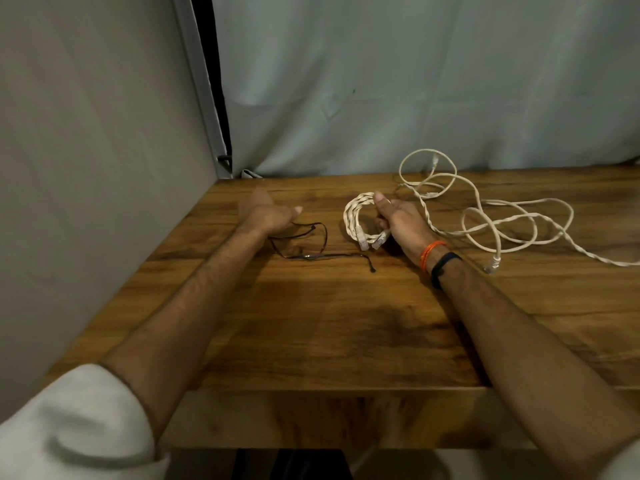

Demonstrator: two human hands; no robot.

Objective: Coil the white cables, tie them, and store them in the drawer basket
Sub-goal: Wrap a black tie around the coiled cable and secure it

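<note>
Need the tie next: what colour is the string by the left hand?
Black string, head view.

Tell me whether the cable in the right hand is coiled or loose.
Coiled: the right hand grips the white cable wound into a tight ring, both plugs hanging below.

On the table (329, 323), the coil (356, 216) sits at centre, held by the right hand (398, 220) at its three o'clock. The tie (311, 244) lies at the coil's eight o'clock, under the left hand (266, 213). The loose cable (485, 209) sprawls from one to four o'clock, reaching the table's back edge.
</note>
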